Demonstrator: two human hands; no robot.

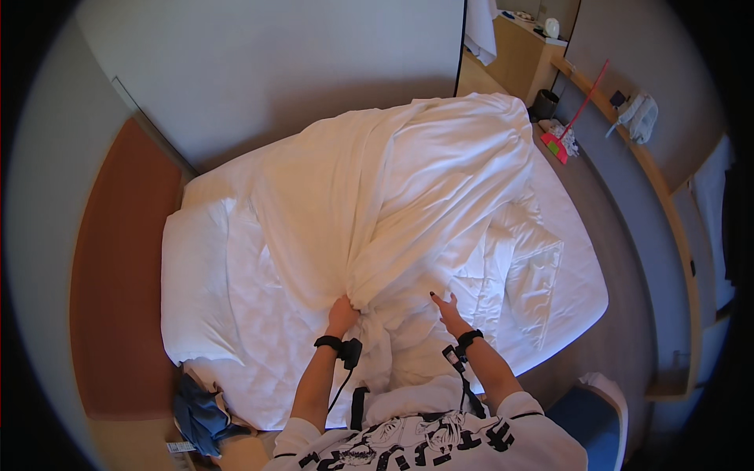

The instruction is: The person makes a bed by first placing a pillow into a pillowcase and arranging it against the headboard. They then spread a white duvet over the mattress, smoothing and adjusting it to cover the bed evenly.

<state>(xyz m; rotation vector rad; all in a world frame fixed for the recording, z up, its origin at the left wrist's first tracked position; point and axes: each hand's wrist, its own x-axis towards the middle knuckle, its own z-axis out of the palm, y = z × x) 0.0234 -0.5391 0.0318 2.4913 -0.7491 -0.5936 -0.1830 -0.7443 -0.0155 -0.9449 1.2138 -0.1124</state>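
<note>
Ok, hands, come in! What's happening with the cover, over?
Left hand clenched on bunched cover. Right hand open, near quilt. Cover spread, wrinkled across bed. Pillow off left, apart from hands.

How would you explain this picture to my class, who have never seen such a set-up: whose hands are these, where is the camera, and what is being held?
There is no machine arm here, just a person's two bare hands, with black bands on the wrists. The single picture comes from a wide fisheye camera on the person's head, looking down, so edges bend. Before them is a bed, with a pillow at the picture's left, a rumpled white cover and a quilted white layer. The left hand grips bunched cover; the right hand is open, fingers spread.
</note>
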